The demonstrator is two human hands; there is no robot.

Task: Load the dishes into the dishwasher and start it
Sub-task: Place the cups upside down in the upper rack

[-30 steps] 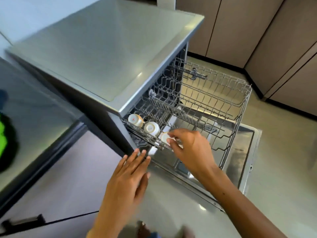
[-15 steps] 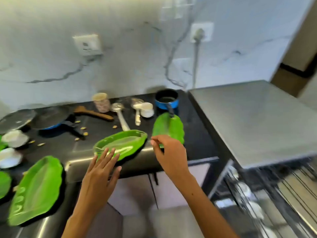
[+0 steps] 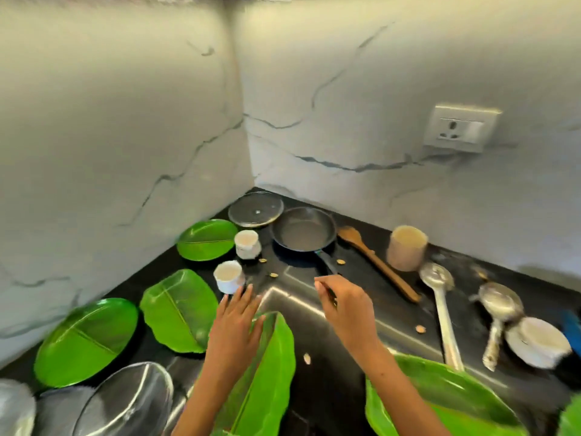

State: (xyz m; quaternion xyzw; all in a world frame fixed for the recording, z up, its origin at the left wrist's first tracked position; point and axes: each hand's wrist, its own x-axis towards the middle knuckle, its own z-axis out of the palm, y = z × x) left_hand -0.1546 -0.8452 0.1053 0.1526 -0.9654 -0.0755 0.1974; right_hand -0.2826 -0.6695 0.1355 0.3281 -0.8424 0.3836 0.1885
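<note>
The left hand [image 3: 234, 325] hovers with its fingers [image 3: 248, 292] straight and spread, holding nothing, tips just short of the small white cup [image 3: 229, 275] at centre left of the frame. The right hand [image 3: 347, 305] has its fingers loosely curled with thumb and forefinger drawn together; whether they pinch anything I cannot tell, as the tips blur against the dark pan handle behind them.

A straight-fingered nudge could, I think, tip that cup over onto the black desk [image 3: 371, 278], or knock it against the second cup [image 3: 247, 243] behind it. The long green leaf plate [image 3: 267, 366] lies under the left wrist at the sink's edge, so a careless reach might slide it into the sink. The frying pan [image 3: 303, 232] could swing on its handle if the right hand catches it.

The dishwasher is out of the frame entirely. The green plate at lower right [image 3: 440, 401] and the glass lid at lower left [image 3: 125, 401] are cut off by the bottom edge, and the white dish [image 3: 534, 341] at far right is smeared. Small bits scattered on the desk are too small to name.
</note>
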